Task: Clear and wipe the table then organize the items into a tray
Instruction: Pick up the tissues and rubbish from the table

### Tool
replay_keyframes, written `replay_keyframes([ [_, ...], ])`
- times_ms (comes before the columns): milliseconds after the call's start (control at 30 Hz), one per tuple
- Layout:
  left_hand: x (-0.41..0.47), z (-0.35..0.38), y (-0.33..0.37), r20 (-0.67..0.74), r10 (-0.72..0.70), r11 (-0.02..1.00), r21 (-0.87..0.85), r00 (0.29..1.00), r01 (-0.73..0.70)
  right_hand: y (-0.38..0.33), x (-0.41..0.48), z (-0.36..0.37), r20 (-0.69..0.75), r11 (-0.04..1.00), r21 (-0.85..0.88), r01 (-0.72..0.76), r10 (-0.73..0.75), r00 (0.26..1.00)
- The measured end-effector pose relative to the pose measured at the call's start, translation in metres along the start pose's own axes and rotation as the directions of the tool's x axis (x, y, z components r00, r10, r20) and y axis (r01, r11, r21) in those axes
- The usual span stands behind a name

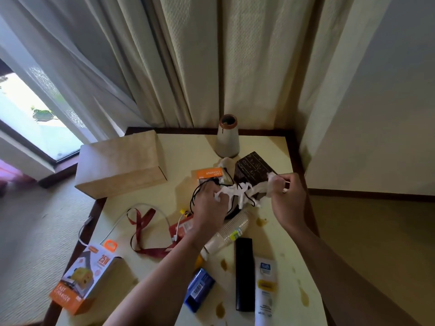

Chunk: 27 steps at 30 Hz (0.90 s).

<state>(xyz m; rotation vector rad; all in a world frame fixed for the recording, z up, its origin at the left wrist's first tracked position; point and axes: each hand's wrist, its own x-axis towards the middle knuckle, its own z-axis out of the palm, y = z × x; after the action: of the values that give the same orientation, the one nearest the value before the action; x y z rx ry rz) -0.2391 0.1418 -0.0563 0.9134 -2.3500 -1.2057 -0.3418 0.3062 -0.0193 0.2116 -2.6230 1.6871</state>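
A twisted white tissue strip (243, 190) stretches between my two hands above the middle of the cream table (277, 151). My left hand (208, 203) pinches its left end, and my right hand (288, 196) grips its right end. A black cable (200, 188) loops under the tissue beside an orange charger card (209, 174). A dark brown box (253, 169) stands just behind the tissue. Brown spill stains (303, 297) dot the tabletop near the front right.
A brown paper bag (120, 165) lies at the back left and a tapered vase (227, 138) at the back. Near me lie a clear plastic cup (231, 229), black remote (244, 274), white tube (266, 288), blue packet (199, 289), red ribbon (143, 231), white cable (113, 229) and orange charger box (87, 278).
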Motion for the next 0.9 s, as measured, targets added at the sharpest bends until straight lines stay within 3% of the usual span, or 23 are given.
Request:
replay_keyframes([
  [67, 0.01, -0.001, 0.01, -0.025, -0.09, 0.978, -0.191, 0.996, 0.084, 0.009, 0.003, -0.002, -0.068, 0.994, 0.062, -0.089, 0.093, 0.993],
  [133, 0.024, -0.002, 0.018, -0.031, -0.062, 0.97, -0.236, 0.998, 0.053, 0.022, 0.009, -0.005, -0.132, 0.992, 0.068, -0.104, 0.112, 0.985],
  [300, 0.076, 0.006, 0.023, -0.027, 0.017, 1.0, 0.025, 1.0, -0.016, 0.058, 0.023, -0.003, -0.069, 0.977, 0.002, -0.214, 0.214, 0.974],
  [433, 0.112, 0.021, 0.016, 0.129, -0.011, 0.941, 0.337, 0.992, -0.034, 0.061, 0.031, 0.004, 0.06, 0.967, -0.078, -0.242, 0.247, 0.967],
  [500, 0.123, 0.029, 0.015, 0.194, -0.079, 0.916, 0.4, 0.978, -0.005, 0.067, 0.036, 0.008, 0.156, 0.965, -0.119, -0.235, 0.252, 0.955],
  [567, 0.132, 0.039, 0.012, 0.245, -0.092, 0.855, 0.517, 0.965, -0.049, 0.077, 0.042, 0.016, 0.229, 0.96, -0.231, -0.161, 0.214, 0.95],
  [667, 0.137, 0.05, 0.015, 0.315, -0.082, 0.68, 0.711, 0.945, -0.178, 0.113, 0.054, 0.03, 0.324, 0.913, -0.408, -0.003, 0.147, 0.935],
  [767, 0.146, 0.06, 0.014, 0.363, -0.089, 0.601, 0.762, 0.928, -0.241, 0.109, 0.056, 0.03, 0.284, 0.889, -0.455, 0.047, 0.095, 0.954],
  [900, 0.152, 0.067, 0.007, 0.353, -0.1, 0.625, 0.75, 0.93, -0.218, 0.115, 0.055, 0.027, 0.244, 0.91, -0.41, 0.062, 0.044, 0.969],
])
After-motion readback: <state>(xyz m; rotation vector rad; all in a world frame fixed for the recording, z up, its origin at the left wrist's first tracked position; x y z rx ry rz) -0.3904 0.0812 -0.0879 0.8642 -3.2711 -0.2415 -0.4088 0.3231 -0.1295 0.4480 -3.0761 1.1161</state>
